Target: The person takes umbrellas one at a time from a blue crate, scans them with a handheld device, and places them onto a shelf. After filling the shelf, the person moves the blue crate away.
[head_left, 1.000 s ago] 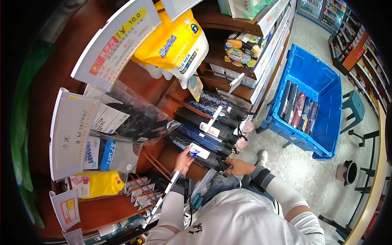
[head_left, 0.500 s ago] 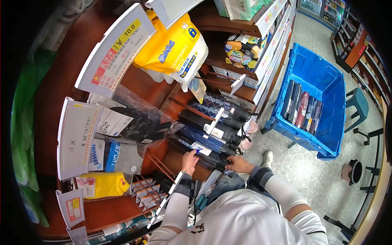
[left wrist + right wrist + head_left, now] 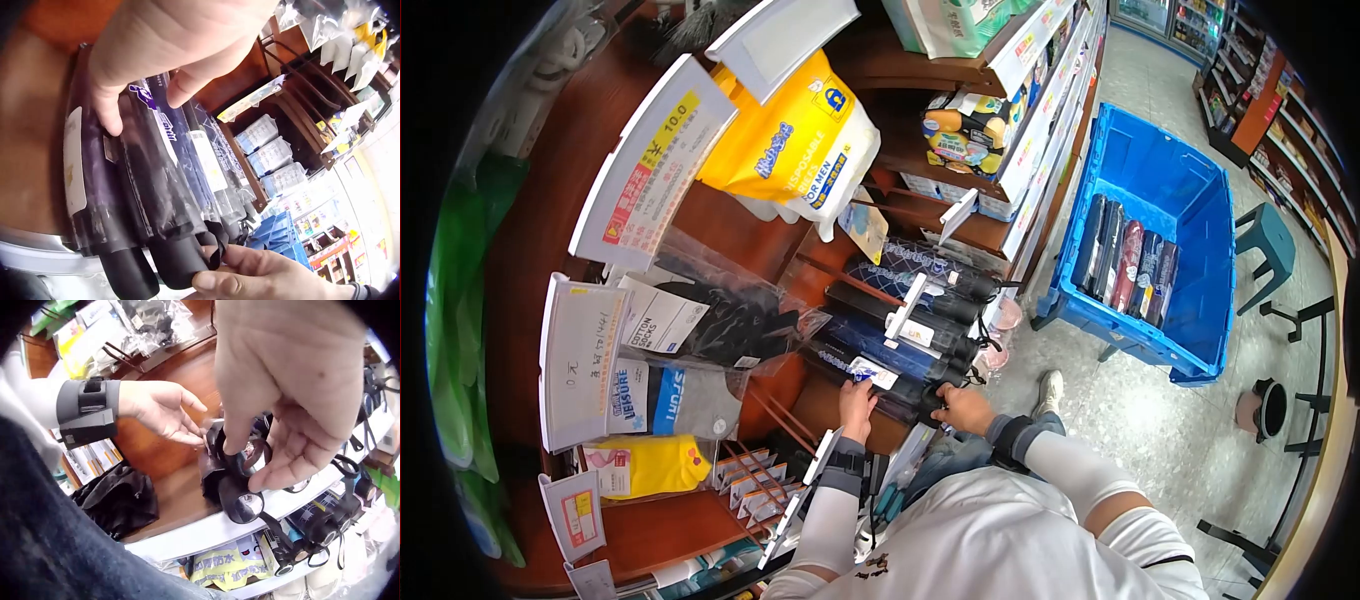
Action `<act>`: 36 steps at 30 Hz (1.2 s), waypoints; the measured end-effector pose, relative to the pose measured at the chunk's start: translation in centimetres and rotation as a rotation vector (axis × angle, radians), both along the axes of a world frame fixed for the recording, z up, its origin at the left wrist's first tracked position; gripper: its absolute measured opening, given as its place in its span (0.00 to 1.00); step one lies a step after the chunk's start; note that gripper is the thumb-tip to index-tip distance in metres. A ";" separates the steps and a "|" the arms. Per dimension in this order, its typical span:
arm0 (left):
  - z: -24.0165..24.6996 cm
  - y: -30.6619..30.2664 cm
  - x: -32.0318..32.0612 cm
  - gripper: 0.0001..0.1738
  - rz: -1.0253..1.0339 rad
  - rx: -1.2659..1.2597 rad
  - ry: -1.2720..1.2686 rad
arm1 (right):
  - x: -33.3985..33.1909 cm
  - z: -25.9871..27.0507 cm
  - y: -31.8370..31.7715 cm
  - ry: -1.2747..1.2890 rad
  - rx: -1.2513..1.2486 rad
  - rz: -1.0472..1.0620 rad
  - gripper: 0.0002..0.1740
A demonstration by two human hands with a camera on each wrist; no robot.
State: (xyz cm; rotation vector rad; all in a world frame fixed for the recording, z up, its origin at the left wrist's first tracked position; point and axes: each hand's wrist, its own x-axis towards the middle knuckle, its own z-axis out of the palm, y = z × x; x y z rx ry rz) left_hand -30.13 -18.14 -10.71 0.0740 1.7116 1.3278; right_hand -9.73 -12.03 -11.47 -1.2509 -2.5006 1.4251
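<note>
Several folded umbrellas in clear sleeves lie side by side on the shelf, among them a dark one (image 3: 840, 360) (image 3: 147, 156) with a white label. My left hand (image 3: 857, 408) (image 3: 169, 47) reaches over its upper part, thumb and a finger spread and fairly straight, tips touching the sleeves. At the near end, my right hand (image 3: 967, 410) (image 3: 290, 406) pinches the black handle (image 3: 178, 259) (image 3: 242, 503) between thumb and fingers. Another dark purple umbrella (image 3: 94, 162) lies against it. In the right wrist view the left hand (image 3: 156, 409) shows extended fingers beside the sleeves.
A blue crate (image 3: 1155, 180) with several umbrellas stands on the floor at the right, beside a green stool (image 3: 1265, 250). Sock packs (image 3: 685, 390) and price tags (image 3: 585, 350) jut out at the left. Metal rods (image 3: 780, 415) stick out near the left hand.
The head view has shifted slightly. Both hands stay at the umbrellas; my left hand's fingers have moved from the white label's side to its lower edge.
</note>
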 end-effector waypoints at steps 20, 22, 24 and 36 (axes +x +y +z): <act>-2.5 -1.2 3.0 0.25 0.010 0.063 0.270 | 9.5 4.2 5.6 0.179 0.158 -0.102 0.13; -3.8 -1.3 3.0 0.30 0.088 0.054 0.385 | 12.2 5.9 7.9 0.299 0.314 -0.206 0.12; -6.9 -2.0 1.5 0.32 0.089 0.093 0.498 | 14.7 6.4 10.7 0.332 0.233 -0.325 0.12; -4.8 -1.8 4.6 0.29 0.113 -0.209 0.893 | 30.9 -1.4 30.0 -0.156 0.075 -0.728 0.19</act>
